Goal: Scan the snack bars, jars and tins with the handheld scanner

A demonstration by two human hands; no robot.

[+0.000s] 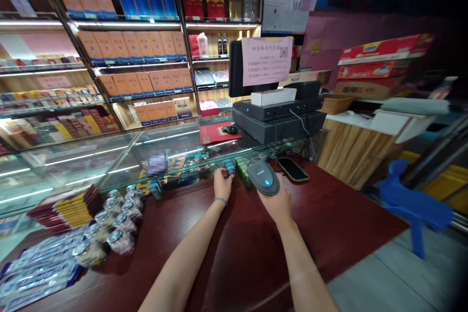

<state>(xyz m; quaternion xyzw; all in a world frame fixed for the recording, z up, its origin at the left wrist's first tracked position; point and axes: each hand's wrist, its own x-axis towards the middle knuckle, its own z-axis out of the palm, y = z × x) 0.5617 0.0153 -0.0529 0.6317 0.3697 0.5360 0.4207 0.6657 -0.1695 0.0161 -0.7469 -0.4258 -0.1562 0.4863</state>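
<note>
My right hand (280,200) is wrapped round a dark grey barcode scanner (262,178) with a lit blue light on top. My left hand (221,186) has its fingers closed on a small blue-green pack (229,167), close to the back edge of the dark red table. Between the two hands stands a short row of small green packs (242,171). Another little blue-green pack group (155,189) is further left. A phone (292,169) lies just right of the scanner.
On the left are lidded glass jars (121,241), stacked maroon and yellow packets (75,208) and blue-white flat packs (40,268). Behind the table runs a glass counter (120,153) with a black mouse (229,129) and a monitor (235,70). A blue plastic chair (413,200) stands right.
</note>
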